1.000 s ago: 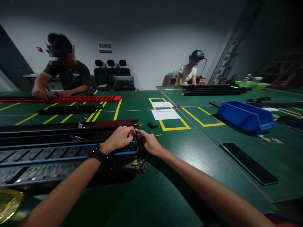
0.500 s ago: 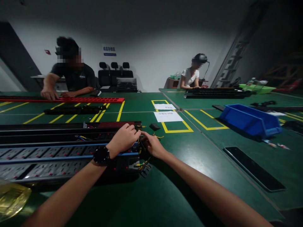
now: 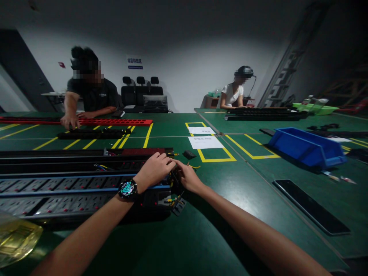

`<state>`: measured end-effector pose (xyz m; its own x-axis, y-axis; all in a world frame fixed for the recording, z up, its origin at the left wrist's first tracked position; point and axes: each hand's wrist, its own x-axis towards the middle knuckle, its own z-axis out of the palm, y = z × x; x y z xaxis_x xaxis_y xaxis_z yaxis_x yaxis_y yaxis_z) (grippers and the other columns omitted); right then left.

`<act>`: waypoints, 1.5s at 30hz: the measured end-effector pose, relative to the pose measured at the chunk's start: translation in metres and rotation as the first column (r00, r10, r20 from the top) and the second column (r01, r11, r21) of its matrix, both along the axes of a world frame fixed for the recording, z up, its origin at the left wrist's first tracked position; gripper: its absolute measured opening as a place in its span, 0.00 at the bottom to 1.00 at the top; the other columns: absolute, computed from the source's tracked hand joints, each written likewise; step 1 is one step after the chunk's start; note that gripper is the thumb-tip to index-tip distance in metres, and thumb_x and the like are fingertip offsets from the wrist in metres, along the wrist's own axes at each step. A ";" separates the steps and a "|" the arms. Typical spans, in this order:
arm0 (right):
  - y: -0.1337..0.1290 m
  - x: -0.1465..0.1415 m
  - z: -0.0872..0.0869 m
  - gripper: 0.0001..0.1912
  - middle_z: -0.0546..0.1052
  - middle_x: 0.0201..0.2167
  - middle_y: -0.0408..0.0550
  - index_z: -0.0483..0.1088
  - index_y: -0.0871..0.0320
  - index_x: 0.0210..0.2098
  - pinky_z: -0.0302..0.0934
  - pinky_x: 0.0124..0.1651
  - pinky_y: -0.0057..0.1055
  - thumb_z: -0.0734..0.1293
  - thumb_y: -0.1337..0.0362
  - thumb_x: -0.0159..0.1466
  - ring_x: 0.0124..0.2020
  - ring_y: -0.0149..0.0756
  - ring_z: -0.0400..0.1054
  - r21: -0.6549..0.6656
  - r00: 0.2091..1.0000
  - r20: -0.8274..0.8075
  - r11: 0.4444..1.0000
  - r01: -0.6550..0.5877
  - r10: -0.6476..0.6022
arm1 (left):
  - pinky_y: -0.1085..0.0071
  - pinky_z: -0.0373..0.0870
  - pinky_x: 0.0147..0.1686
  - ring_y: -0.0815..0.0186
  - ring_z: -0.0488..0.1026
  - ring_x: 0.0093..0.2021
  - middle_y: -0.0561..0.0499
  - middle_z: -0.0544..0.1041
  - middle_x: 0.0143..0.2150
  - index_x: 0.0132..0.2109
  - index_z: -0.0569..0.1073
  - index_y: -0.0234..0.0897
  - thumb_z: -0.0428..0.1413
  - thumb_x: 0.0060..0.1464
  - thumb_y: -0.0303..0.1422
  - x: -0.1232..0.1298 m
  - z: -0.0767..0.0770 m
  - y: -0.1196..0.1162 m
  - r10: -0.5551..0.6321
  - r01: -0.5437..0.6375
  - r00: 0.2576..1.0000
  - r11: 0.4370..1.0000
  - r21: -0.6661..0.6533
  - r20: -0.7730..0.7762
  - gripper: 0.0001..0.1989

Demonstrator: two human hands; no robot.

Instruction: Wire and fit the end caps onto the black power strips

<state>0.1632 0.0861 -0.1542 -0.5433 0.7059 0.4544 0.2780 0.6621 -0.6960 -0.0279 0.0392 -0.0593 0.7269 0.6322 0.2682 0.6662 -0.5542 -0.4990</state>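
Observation:
Several long power strips (image 3: 71, 185) lie side by side at the left, with rows of grey sockets and small red parts on them. My left hand (image 3: 154, 170), wearing a watch (image 3: 127, 189), rests over their right end with its fingers curled. At that same end my right hand (image 3: 188, 176) is closed, its thumb and fingers drawn together against the left fingertips. What the fingers pinch is hidden. Dark parts and thin wires show below them. A loose black end piece (image 3: 178, 206) hangs by coloured wires from the nearest strip.
A small black block (image 3: 189, 154) and paper labels (image 3: 206, 142) lie beyond my hands. To the right are a blue bin (image 3: 307, 147) and a phone (image 3: 312, 207). A yellow clear container (image 3: 18, 239) stands at lower left. Two people work across the green table (image 3: 230, 191).
The whole view has shifted slightly. My hands stay together at the strip's end with little movement. My watch face has lit up. The person at the left has moved a hand towards the dark bundle.

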 end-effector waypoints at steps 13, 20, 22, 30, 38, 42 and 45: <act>0.011 0.008 0.013 0.26 0.81 0.36 0.48 0.74 0.59 0.57 0.67 0.45 0.35 0.59 0.75 0.63 0.36 0.39 0.75 0.011 0.950 -0.091 0.954 0.301 -0.299 | 0.62 0.64 0.41 0.55 0.74 0.45 0.43 0.80 0.44 0.50 0.76 0.35 0.53 0.68 0.26 -0.002 -0.003 0.001 0.052 -0.050 0.998 0.997 -0.051 0.034 0.08; 0.043 0.062 0.029 0.12 0.81 0.39 0.53 0.80 0.56 0.40 0.65 0.47 0.38 0.67 0.72 0.61 0.41 0.45 0.72 0.251 0.850 0.254 0.880 0.404 -0.463 | 0.62 0.63 0.42 0.54 0.73 0.46 0.42 0.78 0.46 0.52 0.76 0.35 0.55 0.66 0.29 -0.004 -0.001 0.002 0.088 -0.081 0.993 0.993 -0.090 0.080 0.10; 0.041 0.064 0.027 0.08 0.81 0.38 0.52 0.81 0.54 0.41 0.64 0.46 0.38 0.72 0.66 0.62 0.41 0.46 0.73 0.269 0.840 0.340 0.899 0.344 -0.423 | 0.62 0.63 0.42 0.54 0.73 0.45 0.42 0.78 0.45 0.52 0.76 0.35 0.55 0.66 0.29 -0.004 -0.001 0.003 0.087 -0.077 0.991 0.992 -0.101 0.097 0.10; 0.035 0.037 0.021 0.06 0.81 0.37 0.50 0.80 0.55 0.38 0.63 0.46 0.36 0.69 0.70 0.67 0.41 0.43 0.73 0.294 0.888 0.347 0.934 0.203 -0.302 | 0.62 0.63 0.43 0.55 0.73 0.45 0.43 0.78 0.44 0.49 0.75 0.36 0.56 0.65 0.29 -0.006 -0.005 0.004 0.080 -0.063 0.987 0.991 -0.120 0.140 0.07; 0.050 0.008 0.025 0.08 0.79 0.34 0.44 0.74 0.55 0.43 0.64 0.42 0.33 0.71 0.68 0.65 0.37 0.39 0.72 0.201 0.950 0.085 0.939 0.277 -0.299 | 0.62 0.63 0.42 0.54 0.73 0.46 0.44 0.78 0.44 0.49 0.74 0.36 0.57 0.65 0.31 -0.007 -0.006 0.004 0.103 -0.090 0.988 0.990 -0.111 0.113 0.07; 0.052 0.000 0.018 0.09 0.78 0.34 0.43 0.72 0.54 0.44 0.64 0.43 0.33 0.71 0.68 0.64 0.37 0.39 0.73 0.178 0.944 0.083 0.937 0.302 -0.320 | 0.62 0.63 0.42 0.55 0.73 0.46 0.44 0.78 0.44 0.49 0.74 0.36 0.57 0.65 0.31 -0.007 -0.008 0.005 0.097 -0.082 0.987 0.990 -0.114 0.130 0.07; 0.054 0.000 0.013 0.08 0.78 0.33 0.44 0.72 0.55 0.44 0.65 0.42 0.33 0.70 0.67 0.64 0.37 0.39 0.73 0.181 0.929 0.070 0.920 0.346 -0.363 | 0.62 0.63 0.42 0.55 0.73 0.45 0.44 0.78 0.43 0.48 0.74 0.37 0.56 0.65 0.30 -0.007 -0.009 0.006 0.086 -0.070 0.985 0.991 -0.110 0.148 0.06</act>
<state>0.1627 0.1405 -0.1411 -0.3195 0.7816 0.5357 0.5784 0.6087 -0.5431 -0.0353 0.0456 -0.0685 0.6301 0.7155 0.3017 0.7730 -0.5414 -0.3305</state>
